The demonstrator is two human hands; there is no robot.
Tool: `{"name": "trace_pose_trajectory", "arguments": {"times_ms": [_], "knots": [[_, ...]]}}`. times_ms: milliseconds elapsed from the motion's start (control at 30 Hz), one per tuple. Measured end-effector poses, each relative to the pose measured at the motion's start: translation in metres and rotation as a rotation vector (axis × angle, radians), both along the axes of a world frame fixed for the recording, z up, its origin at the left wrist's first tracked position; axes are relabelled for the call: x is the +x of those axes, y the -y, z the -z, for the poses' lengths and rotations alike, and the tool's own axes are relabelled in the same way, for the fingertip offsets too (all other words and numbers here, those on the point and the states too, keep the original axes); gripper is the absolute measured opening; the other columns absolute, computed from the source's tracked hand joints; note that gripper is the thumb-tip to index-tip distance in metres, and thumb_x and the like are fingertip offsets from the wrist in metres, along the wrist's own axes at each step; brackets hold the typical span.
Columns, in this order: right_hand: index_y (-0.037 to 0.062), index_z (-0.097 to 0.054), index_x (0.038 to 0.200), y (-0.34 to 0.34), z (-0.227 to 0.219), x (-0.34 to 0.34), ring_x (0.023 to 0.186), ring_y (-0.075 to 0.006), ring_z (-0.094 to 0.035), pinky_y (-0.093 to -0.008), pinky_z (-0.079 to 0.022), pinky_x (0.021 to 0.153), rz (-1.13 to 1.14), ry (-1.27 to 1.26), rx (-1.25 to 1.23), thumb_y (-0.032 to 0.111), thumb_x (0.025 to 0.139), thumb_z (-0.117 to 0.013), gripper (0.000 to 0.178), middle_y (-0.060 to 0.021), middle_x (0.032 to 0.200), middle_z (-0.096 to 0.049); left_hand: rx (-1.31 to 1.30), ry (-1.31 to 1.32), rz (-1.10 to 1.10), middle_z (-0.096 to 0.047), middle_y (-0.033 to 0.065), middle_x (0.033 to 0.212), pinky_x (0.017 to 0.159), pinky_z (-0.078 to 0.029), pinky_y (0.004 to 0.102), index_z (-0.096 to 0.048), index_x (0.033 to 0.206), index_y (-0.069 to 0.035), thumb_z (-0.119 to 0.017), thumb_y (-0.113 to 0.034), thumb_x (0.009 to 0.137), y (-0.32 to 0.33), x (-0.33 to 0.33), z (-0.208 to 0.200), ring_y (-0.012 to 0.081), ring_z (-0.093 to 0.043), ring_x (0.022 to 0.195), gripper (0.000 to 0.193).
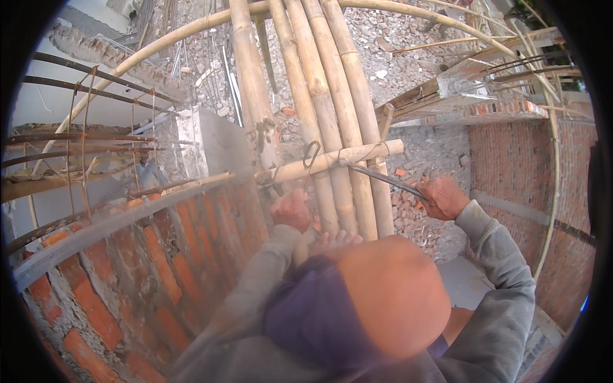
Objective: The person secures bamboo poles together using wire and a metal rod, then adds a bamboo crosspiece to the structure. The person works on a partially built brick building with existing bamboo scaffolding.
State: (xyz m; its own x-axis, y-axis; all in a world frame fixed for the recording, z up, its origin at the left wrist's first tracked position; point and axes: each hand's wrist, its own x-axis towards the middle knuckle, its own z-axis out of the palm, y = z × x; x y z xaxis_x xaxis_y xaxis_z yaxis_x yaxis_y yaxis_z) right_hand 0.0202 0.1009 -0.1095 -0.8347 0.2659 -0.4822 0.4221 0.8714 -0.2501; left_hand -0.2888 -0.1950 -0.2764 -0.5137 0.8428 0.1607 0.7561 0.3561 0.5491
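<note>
Across the bamboo poles (319, 92), the crosspiece (367, 153) is wire-wrapped near its right end — one wire loop (311, 155) stands proud, probably left to be tightened. Metal bar (387, 179) gripped by right hand (444, 198); left hand (290, 209) fisted — contents can't be told.

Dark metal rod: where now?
Right of centre in the head view, the dark metal rod runs from the right hand to the pale bamboo crosspiece.
</note>
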Motion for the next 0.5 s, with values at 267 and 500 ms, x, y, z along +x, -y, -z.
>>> {"name": "trace_pose_trajectory", "arguments": {"times_ms": [267, 500], "knots": [[-0.0034, -0.066, 0.125, 0.077, -0.024, -0.030, 0.070, -0.0256, -0.069, -0.0438, -0.054, 0.065, 1.208, 0.181, -1.229, 0.028, 0.101, -0.076, 0.041, -0.0139, 0.081, -0.069, -0.052, 0.073, -0.004, -0.073, 0.0077, 0.089, 0.077, -0.055, 0.0514, -0.067, 0.098, -0.015, -0.077, -0.021, 0.082, 0.002, -0.001, 0.001, 0.0353, -0.072, 0.084, 0.020], [-0.0052, -0.059, 0.138, 0.080, -0.014, -0.029, 0.069, -0.0159, -0.066, -0.0303, -0.053, 0.060, 0.770, 0.177, -0.968, 0.020, 0.089, -0.091, 0.064, -0.0098, 0.098, -0.074, -0.197, 0.159, -0.002, -0.073, 0.0085, 0.092, 0.082, -0.055, 0.0523, -0.070, 0.102, -0.015, -0.081, -0.029, 0.082, 0.002, -0.002, -0.004, 0.0347, -0.073, 0.090, 0.027]]}}
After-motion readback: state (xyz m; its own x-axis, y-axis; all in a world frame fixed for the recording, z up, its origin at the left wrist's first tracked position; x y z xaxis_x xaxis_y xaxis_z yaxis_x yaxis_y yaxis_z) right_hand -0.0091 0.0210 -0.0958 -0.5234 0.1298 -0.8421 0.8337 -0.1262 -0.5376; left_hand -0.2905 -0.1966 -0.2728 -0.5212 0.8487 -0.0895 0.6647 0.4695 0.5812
